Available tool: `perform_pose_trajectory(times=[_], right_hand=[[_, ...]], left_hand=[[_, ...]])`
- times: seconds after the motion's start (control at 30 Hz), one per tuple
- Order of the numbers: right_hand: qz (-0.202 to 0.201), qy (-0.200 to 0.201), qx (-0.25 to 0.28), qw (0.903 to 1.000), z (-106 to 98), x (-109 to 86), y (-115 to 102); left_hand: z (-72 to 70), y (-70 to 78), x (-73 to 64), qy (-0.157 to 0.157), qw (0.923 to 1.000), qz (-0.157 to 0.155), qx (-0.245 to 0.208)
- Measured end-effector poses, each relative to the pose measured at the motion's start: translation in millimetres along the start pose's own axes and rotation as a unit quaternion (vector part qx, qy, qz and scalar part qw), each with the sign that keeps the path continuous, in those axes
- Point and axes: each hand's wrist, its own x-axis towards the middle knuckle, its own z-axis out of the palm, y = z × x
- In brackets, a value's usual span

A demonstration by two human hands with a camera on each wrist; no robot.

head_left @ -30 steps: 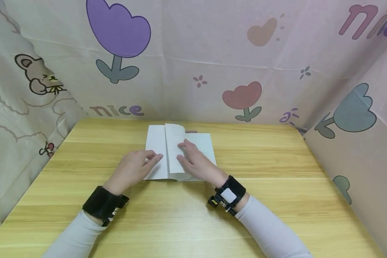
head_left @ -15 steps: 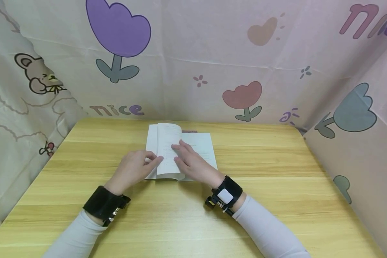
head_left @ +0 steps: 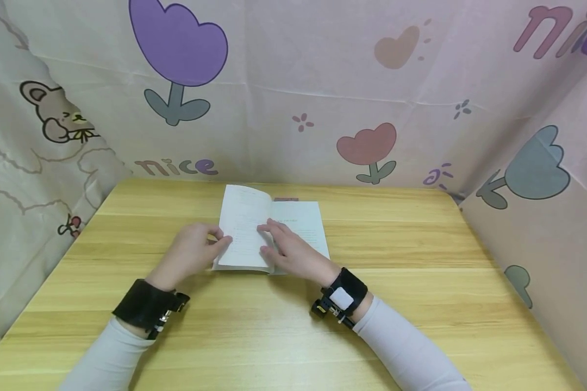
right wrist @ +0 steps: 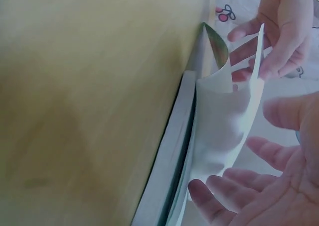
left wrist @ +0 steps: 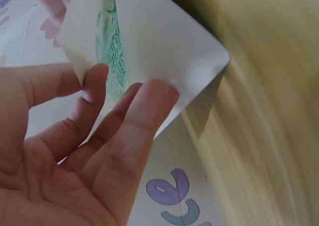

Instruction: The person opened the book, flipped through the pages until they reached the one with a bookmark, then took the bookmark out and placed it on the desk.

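An open book [head_left: 304, 214] lies near the table's far side, in the middle of the head view. My left hand [head_left: 188, 250] pinches the left edge of a printed page [head_left: 244, 228] between thumb and forefinger. In the left wrist view the other fingers reach behind that page, against a plain white leaf [left wrist: 167, 52], with green print [left wrist: 115, 56] showing between. My right hand [head_left: 298, 250] is by the spine with its fingers loosely extended. The right wrist view has the page bowed up [right wrist: 219, 121] from the thick page block [right wrist: 167, 146], in front of the right fingertips [right wrist: 199, 191].
The wood-grain table [head_left: 274, 336] stretches around the book to both sides. A small dark reddish strip [head_left: 286, 199] pokes out past the book's top edge. A printed cloth [head_left: 274, 65] hangs behind the table and along both sides. Each wrist wears a black band [head_left: 144, 307] with a camera.
The page has swung over from right to left and now covers the left side. My left hand has moved slightly left with its edge; the right hand has shifted a little left.
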Motion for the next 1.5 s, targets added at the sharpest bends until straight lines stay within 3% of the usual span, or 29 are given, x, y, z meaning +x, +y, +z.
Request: perform_pose_trajectory(times=[0.37,0.87,1.03,1.13,1.27,1.37,1.5], right_hand=[[0.026,-0.069,-0.011,0.9973,1.6,-3.7,5.3],[0.029,-0.074,-0.046,0.9958,5.5,-2.2,1.9],[0.027,-0.072,-0.072,0.9945,6.9,-0.6,0.8],[0.015,-0.067,-0.089,0.9936,7.4,0.0,0.3],[0.006,-0.063,-0.102,0.9928,7.1,0.2,-1.2],[0.010,-0.061,-0.107,0.9923,6.7,0.1,-2.5],[0.020,-0.060,-0.107,0.9923,6.5,0.0,-4.4]], left_hand=[[-5.7,-11.7,0.5,-0.018,0.9993,0.006,0.033],[1.9,-20.8,3.4,-0.022,0.9974,-0.025,0.064],[6.7,-22.2,4.3,-0.001,0.9961,-0.031,0.083],[10.2,-18.1,2.9,0.029,0.9945,-0.016,0.099],[17.2,-3.8,-0.5,0.057,0.9884,0.056,0.129],[24.7,2.6,-2.1,0.048,0.9835,0.108,0.137],[32.4,-0.2,-2.0,0.012,0.9857,0.109,0.128]])
